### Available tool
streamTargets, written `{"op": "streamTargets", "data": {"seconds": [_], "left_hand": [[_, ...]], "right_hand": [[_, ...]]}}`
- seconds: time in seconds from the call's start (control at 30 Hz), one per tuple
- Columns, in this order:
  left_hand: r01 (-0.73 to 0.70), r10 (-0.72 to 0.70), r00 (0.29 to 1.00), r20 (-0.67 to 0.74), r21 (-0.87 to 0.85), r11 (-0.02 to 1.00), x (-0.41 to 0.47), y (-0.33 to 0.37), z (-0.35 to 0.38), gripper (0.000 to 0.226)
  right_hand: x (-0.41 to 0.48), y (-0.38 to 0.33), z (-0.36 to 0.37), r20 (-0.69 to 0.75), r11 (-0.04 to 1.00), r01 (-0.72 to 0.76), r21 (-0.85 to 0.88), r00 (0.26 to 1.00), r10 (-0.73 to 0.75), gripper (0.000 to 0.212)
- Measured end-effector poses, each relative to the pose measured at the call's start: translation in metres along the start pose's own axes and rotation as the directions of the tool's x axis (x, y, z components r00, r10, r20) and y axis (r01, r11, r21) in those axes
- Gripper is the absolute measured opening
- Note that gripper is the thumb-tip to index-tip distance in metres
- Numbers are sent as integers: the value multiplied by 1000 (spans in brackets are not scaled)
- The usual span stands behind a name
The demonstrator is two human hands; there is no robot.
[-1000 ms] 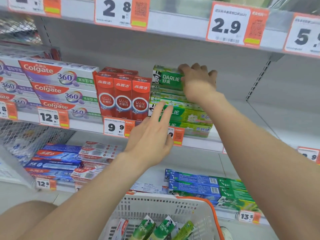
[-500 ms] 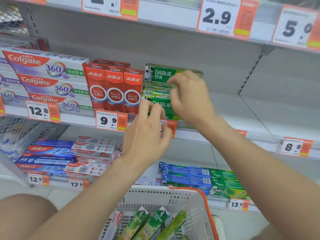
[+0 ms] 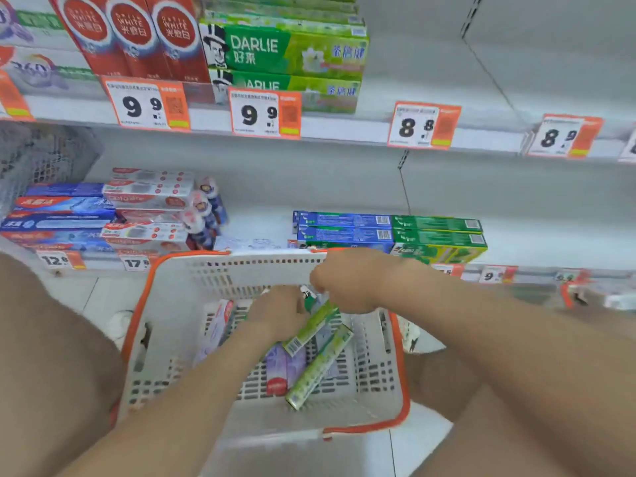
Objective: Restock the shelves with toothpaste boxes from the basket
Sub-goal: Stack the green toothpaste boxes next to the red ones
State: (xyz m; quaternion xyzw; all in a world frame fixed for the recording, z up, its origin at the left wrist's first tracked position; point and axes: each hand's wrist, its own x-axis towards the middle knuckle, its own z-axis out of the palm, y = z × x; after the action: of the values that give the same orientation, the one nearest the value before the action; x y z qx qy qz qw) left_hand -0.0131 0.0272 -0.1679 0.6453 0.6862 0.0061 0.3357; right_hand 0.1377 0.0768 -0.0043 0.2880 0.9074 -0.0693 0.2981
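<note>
Shelves point(image 3: 344, 130) ahead; in the white basket point(image 3: 241, 265) my right grip point(image 3: 347, 280) pinches a green Darlie box point(image 3: 311, 333); left grip point(image 3: 278, 313): cannot tell.

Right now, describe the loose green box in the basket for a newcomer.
Find the white orange-rimmed basket. Two green toothpaste boxes lie slanted inside; yours is the lower box, untouched; the left hand and right hand meet at the upper box.

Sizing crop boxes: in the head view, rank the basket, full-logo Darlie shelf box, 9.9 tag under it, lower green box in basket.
1. basket
2. Darlie shelf box
3. 9.9 tag and lower green box look about alike; not ranked.
</note>
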Motion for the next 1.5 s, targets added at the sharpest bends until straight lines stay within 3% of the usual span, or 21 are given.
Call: {"op": "streamTargets", "data": {"seconds": [0.13, 0.17, 0.23, 0.27, 0.37, 0.47, 0.57, 0.7, 0.8, 0.87, 0.97, 1.1, 1.2, 1.27, 1.3, 1.37, 1.43, 1.5], "left_hand": [[34, -37, 995, 93, 38, 999, 0, -14, 61, 24], [33, -41, 995, 94, 85, 996, 3, -16, 74, 44], [44, -63, 993, 103, 171, 984, 5, -11, 98, 107], [50, -67, 994, 81, 199, 979, 6, -7, 109, 125], [93, -89, 996, -28, 363, 927, 10, 9, 138, 147], [186, -162, 982, -96, 367, 912, 13, 14, 158, 129], [205, -197, 979, -58, 200, 958, 12, -1, 157, 96], [198, -200, 977, 75, 35, 980, 5, -20, 129, 72], [252, -175, 943, 283, -264, 931, 2, -30, 90, 50], [281, -118, 906, 407, -369, 886, -1, -30, 53, 48], [280, -47, 862, 505, -396, 875, -12, -18, -8, 61], [185, 86, 858, 506, -461, 868, -36, 5, -93, 60], [115, 144, 881, 450, -501, 858, -59, 16, -150, 58], [55, 169, 906, 388, -505, 861, -74, 22, -185, 59], [19, 186, 915, 357, -501, 865, -82, 26, -201, 59], [-50, 227, 928, 297, -503, 863, -93, 29, -230, 61], [-110, 249, 945, 213, -509, 854, -102, 25, -251, 64], [-185, 285, 952, 115, -525, 831, -108, 18, -264, 70]], "right_hand": [[16, 5, 34, 178, 997, 6, -78, 984, 8, 23], [19, 8, 38, 209, 996, -6, -94, 978, 25, 15], [21, 15, 41, 230, 996, -26, -86, 972, 45, 22], [22, 19, 41, 231, 997, -32, -72, 972, 48, 25], [31, 26, 38, 196, 997, -59, -48, 978, 67, 29], [41, 23, 29, 165, 997, -52, -58, 984, 61, 12], [48, 18, 20, 148, 1000, -20, -19, 989, 23, 27], [46, 15, 7, 121, 997, -65, -38, 990, 69, 10], [42, 19, -3, 100, 996, -87, -17, 991, 88, 30], [39, 24, -12, 72, 996, -93, 3, 993, 93, 45], [33, 33, -27, 11, 993, -113, 25, 994, 112, 51], [17, 39, -54, -50, 986, -150, 72, 987, 154, 46], [3, 51, -74, -150, 941, -252, 227, 945, 289, 34], [-9, 61, -87, -161, 855, -268, 444, 915, 370, 39], [-16, 63, -92, -127, 753, -243, 611, 909, 397, 47], [-29, 63, -99, -67, 392, -79, 917, 936, 345, 50], [-37, 62, -107, -156, 43, 150, 988, 944, 290, 34], [-40, 61, -114, -288, -124, 350, 929, 889, 355, 37]]}}
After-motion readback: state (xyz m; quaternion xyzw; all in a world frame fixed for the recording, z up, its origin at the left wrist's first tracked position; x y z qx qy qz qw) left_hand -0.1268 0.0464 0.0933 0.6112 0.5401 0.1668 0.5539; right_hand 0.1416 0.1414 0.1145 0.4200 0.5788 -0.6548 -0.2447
